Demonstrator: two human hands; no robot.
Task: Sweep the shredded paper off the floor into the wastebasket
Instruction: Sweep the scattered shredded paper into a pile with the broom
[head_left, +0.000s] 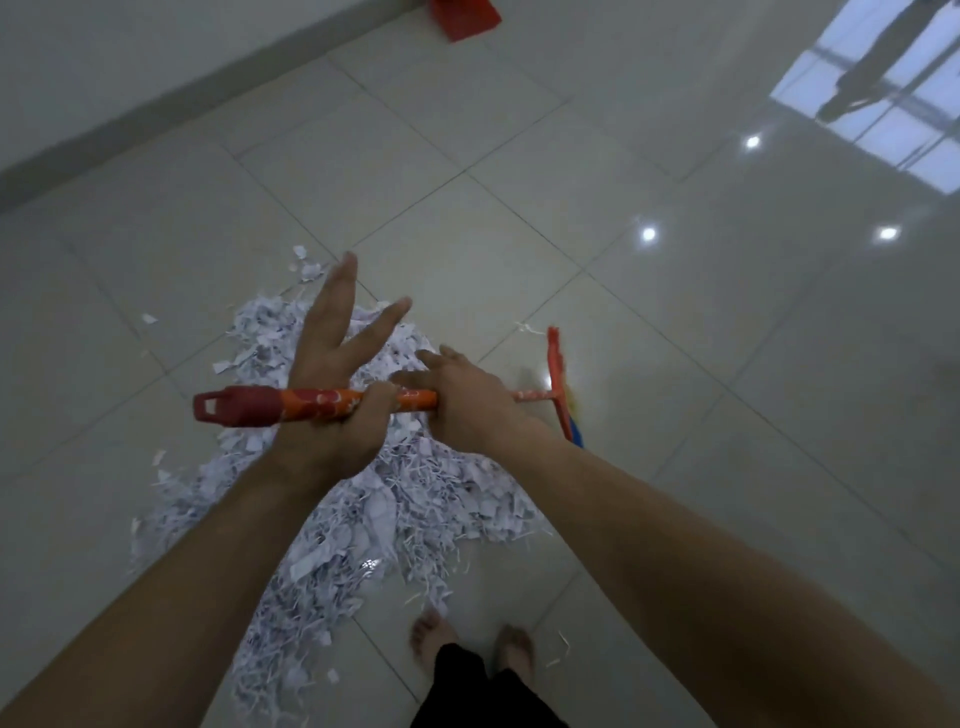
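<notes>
A wide pile of white shredded paper (395, 509) lies on the tiled floor below my arms. I hold a broom by its orange patterned handle (311, 405), which lies nearly level across the view with its dark red cap at the left. My left hand (332, 384) has its thumb hooked round the handle while its fingers stretch out straight. My right hand (462, 400) grips the handle just to the right of it. The red broom head (560, 387), with blue and yellow bristles, rests on the floor at the right edge of the pile.
A red plastic object (465, 18), a dustpan or bin, sits on the floor near the wall at the top. My bare feet (434, 636) stand just below the pile. A few stray strips (558, 644) lie by them. A grey skirting runs along the upper left.
</notes>
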